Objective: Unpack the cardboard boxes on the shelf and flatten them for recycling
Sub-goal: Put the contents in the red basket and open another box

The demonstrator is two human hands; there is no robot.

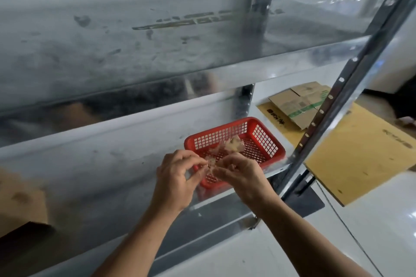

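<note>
Both my hands meet over the near edge of a red plastic basket [265,135] on the metal shelf [101,164]. My left hand [177,177] and my right hand [240,175] pinch a crumpled piece of clear packing tape [210,162] between their fingertips. More crumpled tape [234,144] lies inside the basket. A cardboard box [20,204] stands on the shelf at the far left, partly out of frame. Flattened cardboard boxes [299,103] lie on the floor to the right, behind the shelf post.
An upper metal shelf [157,40] spans the view above my hands. A perforated steel upright [337,96] runs diagonally at right. A large flat yellow-brown cardboard sheet [360,153] lies on the white glossy floor [371,231].
</note>
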